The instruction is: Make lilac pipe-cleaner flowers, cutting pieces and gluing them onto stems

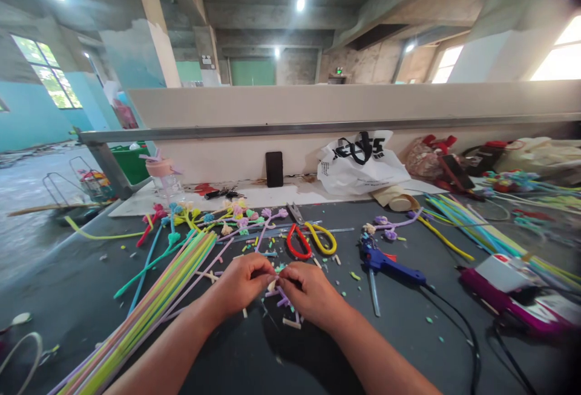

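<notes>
My left hand [247,283] and my right hand [311,292] meet over the middle of the dark table, fingertips pinched together. Between them is a tiny pale piece, too small to make out. Just beneath the fingers lie short purple pipe cleaner pieces [285,299]. Beyond my right hand rest scissors [311,239] with one red and one yellow handle loop, blades pointing away. A bundle of long pipe cleaners [154,307] in yellow, green, pink and purple runs beside my left forearm. Small pipe cleaner flowers [242,216] lie behind my left hand.
On the right lies a blue glue gun [393,267] with its black cord trailing forward. A purple and white device [512,292] sits farther right. Along the back are a phone [274,169], a white bag [363,168] and a pink-lidded bottle [164,177]. Small clippings dot the tabletop.
</notes>
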`<state>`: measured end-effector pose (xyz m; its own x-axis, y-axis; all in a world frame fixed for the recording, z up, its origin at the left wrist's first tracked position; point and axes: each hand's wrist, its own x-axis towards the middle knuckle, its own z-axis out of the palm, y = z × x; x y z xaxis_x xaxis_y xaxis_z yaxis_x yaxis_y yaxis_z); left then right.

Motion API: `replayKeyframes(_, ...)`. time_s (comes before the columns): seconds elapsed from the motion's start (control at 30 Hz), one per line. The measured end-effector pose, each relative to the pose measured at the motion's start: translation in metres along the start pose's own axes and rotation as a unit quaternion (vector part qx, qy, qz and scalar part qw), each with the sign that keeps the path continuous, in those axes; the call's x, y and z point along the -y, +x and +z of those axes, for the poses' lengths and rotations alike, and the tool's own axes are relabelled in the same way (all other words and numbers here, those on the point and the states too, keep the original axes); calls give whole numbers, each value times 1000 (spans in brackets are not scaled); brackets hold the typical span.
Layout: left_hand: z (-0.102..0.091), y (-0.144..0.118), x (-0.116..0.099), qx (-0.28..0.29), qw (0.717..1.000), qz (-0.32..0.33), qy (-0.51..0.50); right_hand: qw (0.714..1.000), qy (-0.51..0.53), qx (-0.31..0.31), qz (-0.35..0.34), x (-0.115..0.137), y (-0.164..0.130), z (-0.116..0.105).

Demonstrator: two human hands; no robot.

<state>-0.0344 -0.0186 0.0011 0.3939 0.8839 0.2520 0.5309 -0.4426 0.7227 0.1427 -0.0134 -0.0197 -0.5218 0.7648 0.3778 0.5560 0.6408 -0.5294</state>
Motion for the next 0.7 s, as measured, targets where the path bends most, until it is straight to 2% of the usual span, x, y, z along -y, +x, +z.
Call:
replayKeyframes(0.27,-4,1,8,12,999,32,9,998,45,20,32,-1,2,1)
replayKeyframes(0.4,0,1,12,-51,998,13,25,996,81,35,10,0,2,-2)
replayKeyframes(0.5,8,-2,14,-93,992,24,82,998,60,-7,-7,0,2,-4)
replayKeyframes(0.6,17,-7,13,-59,980,63,178,998,9,-62,-27,-2,2,-4)
replayKeyframes(0.7,21,-12,10,-11,963,95,251,994,-50,-91,-38,-7,1,-2)
